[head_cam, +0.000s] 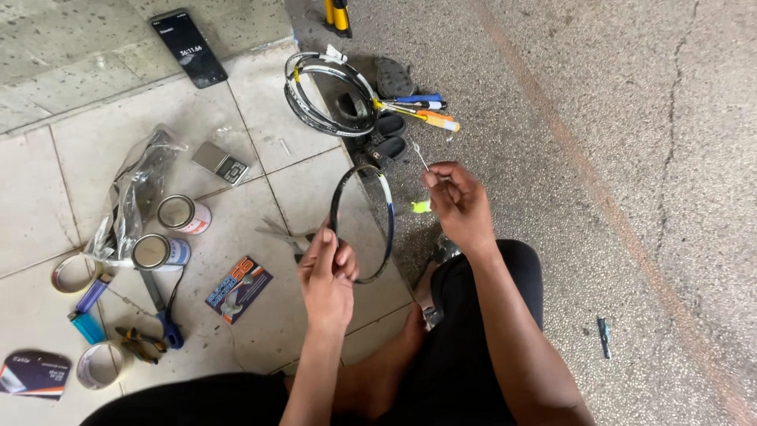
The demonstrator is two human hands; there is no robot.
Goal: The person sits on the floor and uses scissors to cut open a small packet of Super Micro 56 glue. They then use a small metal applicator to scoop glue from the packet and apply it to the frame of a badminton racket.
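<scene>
An unstrung badminton racket frame, dark with a white and blue rim, stands on edge in front of me. My left hand grips its near left rim. My right hand is raised just to the right of the frame and pinches a thin metal awl-like tool that points up and away. A small yellow-green piece lies on the floor beside that hand. I sit on the floor in dark shorts with my bare foot under the frame.
More rackets and sandals lie ahead, with screwdriver-like tools. On the tiles to the left: two tins, tape rolls, pliers, a plastic bag, a small scale, a phone, a lighter.
</scene>
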